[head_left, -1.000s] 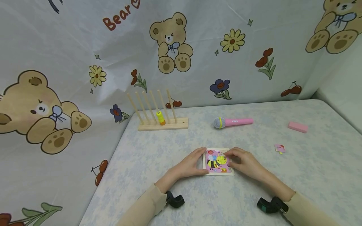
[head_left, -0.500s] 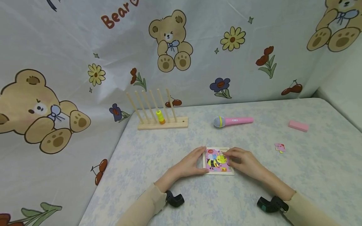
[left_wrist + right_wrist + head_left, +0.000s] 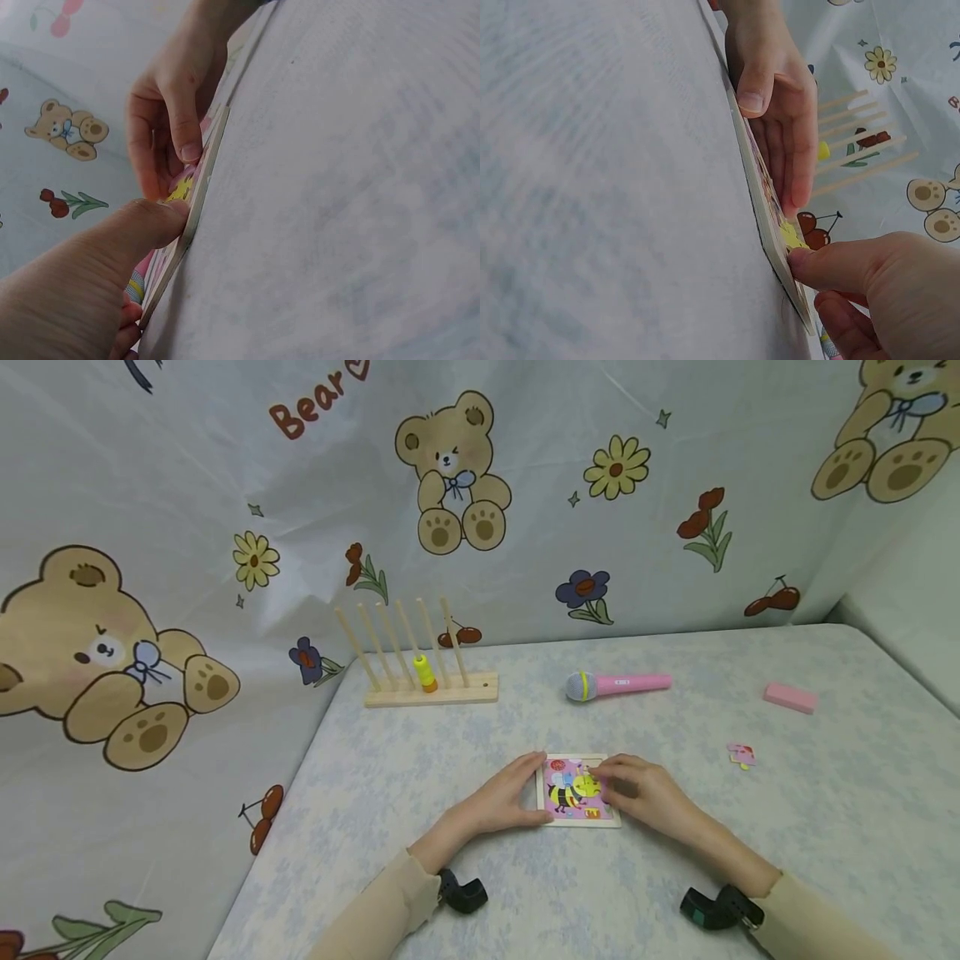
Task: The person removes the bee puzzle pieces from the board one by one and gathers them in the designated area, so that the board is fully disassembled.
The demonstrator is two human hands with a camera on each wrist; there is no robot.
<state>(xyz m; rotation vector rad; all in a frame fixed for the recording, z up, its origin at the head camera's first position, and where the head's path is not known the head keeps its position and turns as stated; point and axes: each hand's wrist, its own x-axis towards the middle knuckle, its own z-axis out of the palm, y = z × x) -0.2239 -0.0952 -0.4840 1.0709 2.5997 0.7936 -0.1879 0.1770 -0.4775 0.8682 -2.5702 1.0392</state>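
Note:
A small square jigsaw puzzle with a pale wooden frame (image 3: pixel 588 824) and a yellow-and-black bee picture lies flat on the table. My left hand (image 3: pixel 498 797) grips its left side, thumb at the near corner and fingers at the far one. At the right side, my right hand (image 3: pixel 658 797) pinches a yellow-and-pink puzzle piece (image 3: pixel 790 234) between thumb and fingers, over the bee's head; in the left wrist view that piece looks tilted. The fingers partly hide the upper right of the picture. Another pink puzzle piece (image 3: pixel 741 755) lies loose to the right.
Behind the puzzle lies a pink toy microphone (image 3: pixel 630 683). A wooden peg stand (image 3: pixel 450 696) with yellow and orange beads on one peg is at the back left. A pink block (image 3: pixel 790 697) lies at the right. A bear-print cloth (image 3: pixel 540 527) hangs behind the table.
Both hands stay at the puzzle. The right hand's fingers shift very slightly leftward over the puzzle's upper right; the loose piece and other objects stay where they were.

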